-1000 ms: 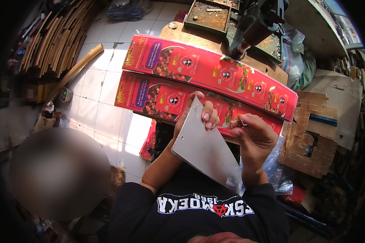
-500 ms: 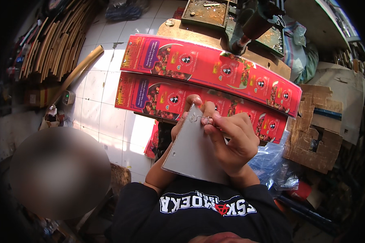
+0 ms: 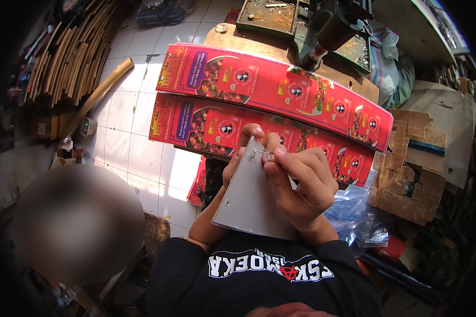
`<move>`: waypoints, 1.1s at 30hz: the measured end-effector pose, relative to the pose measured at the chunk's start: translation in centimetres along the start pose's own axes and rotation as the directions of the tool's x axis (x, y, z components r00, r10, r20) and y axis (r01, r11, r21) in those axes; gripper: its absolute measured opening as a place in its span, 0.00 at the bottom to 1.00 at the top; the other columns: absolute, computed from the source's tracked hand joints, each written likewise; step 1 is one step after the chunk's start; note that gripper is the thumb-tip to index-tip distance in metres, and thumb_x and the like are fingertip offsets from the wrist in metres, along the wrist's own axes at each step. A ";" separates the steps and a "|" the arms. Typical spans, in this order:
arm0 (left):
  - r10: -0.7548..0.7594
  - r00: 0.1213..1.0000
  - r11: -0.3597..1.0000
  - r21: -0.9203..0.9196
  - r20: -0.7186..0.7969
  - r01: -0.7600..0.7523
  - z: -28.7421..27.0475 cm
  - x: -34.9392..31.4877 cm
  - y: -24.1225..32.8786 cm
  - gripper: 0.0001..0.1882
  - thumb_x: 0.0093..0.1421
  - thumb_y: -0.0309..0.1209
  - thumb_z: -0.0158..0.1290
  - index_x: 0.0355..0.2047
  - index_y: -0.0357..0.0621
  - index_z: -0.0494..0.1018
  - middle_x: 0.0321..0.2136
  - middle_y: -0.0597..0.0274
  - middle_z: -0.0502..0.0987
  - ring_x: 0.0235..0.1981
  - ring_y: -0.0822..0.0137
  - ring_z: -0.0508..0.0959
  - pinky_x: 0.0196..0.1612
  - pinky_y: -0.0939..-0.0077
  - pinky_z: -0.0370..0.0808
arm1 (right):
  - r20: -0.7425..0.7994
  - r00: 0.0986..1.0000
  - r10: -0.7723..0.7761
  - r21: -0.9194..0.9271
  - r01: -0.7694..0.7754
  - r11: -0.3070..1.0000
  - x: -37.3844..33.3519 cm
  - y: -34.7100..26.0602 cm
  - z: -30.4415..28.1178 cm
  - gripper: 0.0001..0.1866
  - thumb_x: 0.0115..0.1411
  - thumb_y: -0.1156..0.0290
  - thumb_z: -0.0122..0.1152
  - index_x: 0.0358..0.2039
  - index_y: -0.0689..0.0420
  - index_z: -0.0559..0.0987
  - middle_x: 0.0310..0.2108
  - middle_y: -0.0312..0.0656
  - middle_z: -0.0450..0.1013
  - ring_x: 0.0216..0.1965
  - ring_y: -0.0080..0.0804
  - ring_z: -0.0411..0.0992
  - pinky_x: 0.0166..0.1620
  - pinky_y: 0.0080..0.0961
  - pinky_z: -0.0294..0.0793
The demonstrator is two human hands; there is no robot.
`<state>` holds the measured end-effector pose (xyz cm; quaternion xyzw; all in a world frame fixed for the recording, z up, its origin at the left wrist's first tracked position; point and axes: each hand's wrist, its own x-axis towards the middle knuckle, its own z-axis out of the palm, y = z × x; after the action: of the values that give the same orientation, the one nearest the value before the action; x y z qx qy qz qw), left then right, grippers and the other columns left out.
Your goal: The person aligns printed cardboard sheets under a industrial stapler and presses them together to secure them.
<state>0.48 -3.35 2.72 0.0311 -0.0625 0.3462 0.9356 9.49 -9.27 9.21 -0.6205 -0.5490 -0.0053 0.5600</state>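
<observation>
My left hand (image 3: 248, 134) grips a stiff grey board (image 3: 246, 198) near its upper corner, with most of its palm and fingers behind the panel. Between my right thumb and fingers is a thin bent metal wire (image 3: 262, 152). Its end lies at a small hole in the board's upper corner; whether it passes through, I cannot tell. My right hand (image 3: 308, 182) is over the board's right side, fingers closed in a pinch. A second small hole shows near the board's left edge.
Two stacks of red printed strips (image 3: 238, 79) lie on a wooden bench (image 3: 222, 37), below a dark metal machine (image 3: 328, 39). Torn brown cardboard (image 3: 407, 185) and clear plastic (image 3: 349, 208) are at the right. Stacked boards (image 3: 74, 58) stand at the left.
The wire in my right fingers has turned slightly, and its end sits closer against the hole. My left hand and the board have barely moved.
</observation>
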 end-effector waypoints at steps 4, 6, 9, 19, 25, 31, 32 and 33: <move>-0.010 0.999 1.000 0.026 0.050 0.009 -0.4 0.0 0.2 0.17 0.68 0.41 0.43 0.53 0.49 0.59 0.33 0.59 0.64 0.37 0.68 0.67 0.41 0.74 0.69 | -0.004 1.000 -0.009 -0.010 0.009 1.000 0.0 -0.1 0.0 0.20 0.42 0.85 0.72 0.39 0.60 0.81 0.27 0.37 0.76 0.23 0.30 0.68 0.27 0.23 0.67; 0.000 1.000 0.999 0.047 0.030 -0.002 -0.3 0.0 0.1 0.17 0.68 0.41 0.42 0.53 0.49 0.59 0.33 0.59 0.64 0.37 0.68 0.66 0.40 0.75 0.69 | -0.001 1.000 -0.010 -0.017 0.010 1.000 0.1 -0.2 0.0 0.20 0.41 0.85 0.72 0.39 0.59 0.81 0.26 0.37 0.76 0.23 0.30 0.68 0.27 0.23 0.67; 0.011 0.999 0.999 0.043 0.034 -0.013 -0.3 0.0 0.1 0.17 0.68 0.41 0.43 0.53 0.49 0.60 0.33 0.59 0.64 0.36 0.68 0.66 0.40 0.76 0.69 | 0.007 0.999 -0.041 -0.078 0.041 0.996 -0.1 -0.3 0.0 0.20 0.41 0.85 0.71 0.38 0.59 0.81 0.26 0.37 0.76 0.23 0.31 0.68 0.27 0.23 0.68; 0.019 0.996 0.996 0.082 0.086 -0.026 -0.2 0.1 0.2 0.17 0.68 0.39 0.44 0.54 0.48 0.59 0.35 0.58 0.63 0.37 0.68 0.66 0.43 0.75 0.68 | 0.021 0.998 -0.059 -0.065 0.060 0.996 0.1 -0.2 -0.1 0.19 0.41 0.85 0.71 0.37 0.59 0.81 0.25 0.37 0.75 0.23 0.32 0.68 0.28 0.24 0.69; -0.009 0.999 0.997 0.075 0.051 0.006 0.1 0.1 0.4 0.17 0.68 0.39 0.44 0.53 0.48 0.59 0.35 0.58 0.63 0.38 0.69 0.67 0.45 0.74 0.69 | 0.042 0.997 -0.060 -0.080 0.064 0.995 0.3 -0.1 -0.1 0.18 0.43 0.84 0.71 0.38 0.59 0.81 0.25 0.38 0.76 0.24 0.32 0.69 0.28 0.24 0.68; -0.010 1.000 0.999 0.044 0.021 0.009 -0.3 0.0 0.4 0.17 0.68 0.40 0.43 0.53 0.48 0.59 0.35 0.59 0.62 0.38 0.69 0.67 0.45 0.75 0.69 | -0.016 1.000 -0.024 -0.011 0.024 1.000 0.0 0.5 0.6 0.18 0.42 0.84 0.72 0.36 0.58 0.81 0.24 0.38 0.75 0.24 0.33 0.69 0.27 0.25 0.69; -0.008 1.000 0.999 0.044 0.019 0.007 -0.3 0.0 0.4 0.17 0.68 0.40 0.43 0.53 0.48 0.59 0.35 0.59 0.62 0.38 0.69 0.67 0.45 0.75 0.69 | -0.017 1.000 -0.018 -0.007 0.018 1.000 0.0 0.5 0.7 0.18 0.42 0.84 0.72 0.36 0.58 0.81 0.24 0.38 0.75 0.24 0.33 0.69 0.27 0.25 0.69; -0.006 1.000 0.999 0.043 0.017 0.005 -0.3 0.0 0.4 0.17 0.69 0.40 0.43 0.53 0.48 0.59 0.35 0.59 0.63 0.38 0.70 0.67 0.44 0.75 0.69 | -0.017 1.000 -0.013 -0.003 0.013 1.000 0.0 0.5 0.7 0.18 0.42 0.83 0.72 0.36 0.58 0.81 0.25 0.38 0.75 0.24 0.33 0.69 0.27 0.25 0.69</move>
<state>0.24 -3.02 2.43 0.0545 -0.0630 0.3447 0.9350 9.45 -8.66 8.58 -0.6177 -0.5481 -0.0147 0.5637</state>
